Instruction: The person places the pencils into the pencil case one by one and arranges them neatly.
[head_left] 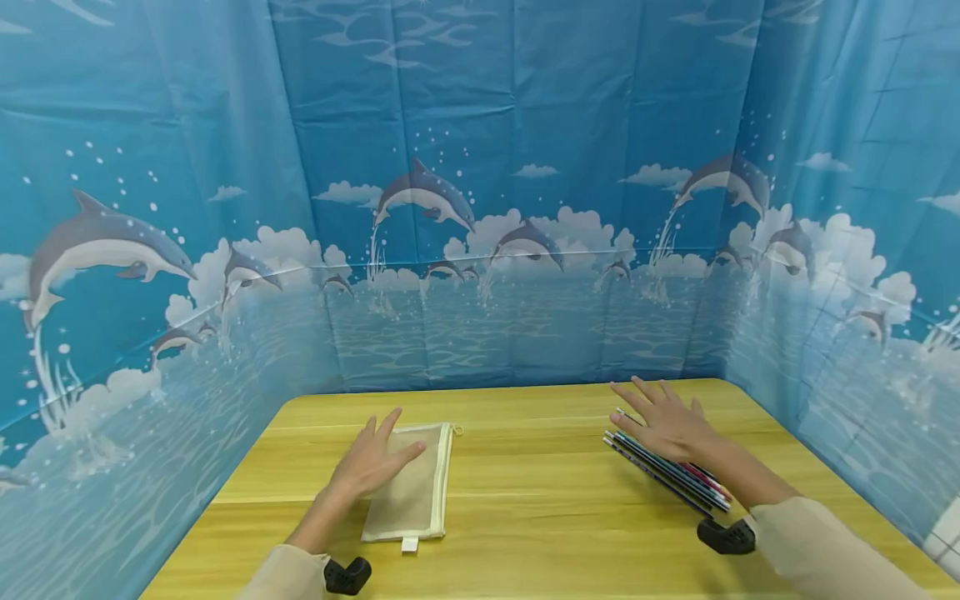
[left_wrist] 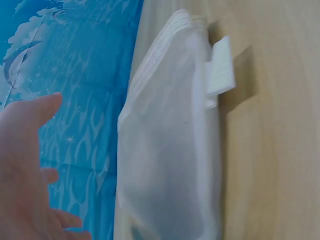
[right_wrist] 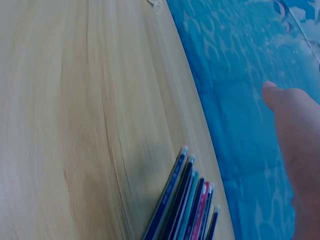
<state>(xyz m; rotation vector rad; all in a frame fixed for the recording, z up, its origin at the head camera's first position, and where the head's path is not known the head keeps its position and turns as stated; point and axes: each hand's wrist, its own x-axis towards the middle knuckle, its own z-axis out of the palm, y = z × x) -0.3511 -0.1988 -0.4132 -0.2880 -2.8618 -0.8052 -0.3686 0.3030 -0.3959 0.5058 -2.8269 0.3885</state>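
Evidently empty, fingers apart, the left hand (head_left: 367, 465) hangs over the cream rectangular mesh pouch (head_left: 411, 505), lower left-centre; likewise the right hand (head_left: 670, 428) over slim multicoloured pencils (head_left: 677, 478), lower right, probably best gripped together.

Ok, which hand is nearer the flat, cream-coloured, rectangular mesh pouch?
Left. The left hand hovers close by the pouch, at its left side; the right hand is well to its right, near slim, multicoloured pencils.
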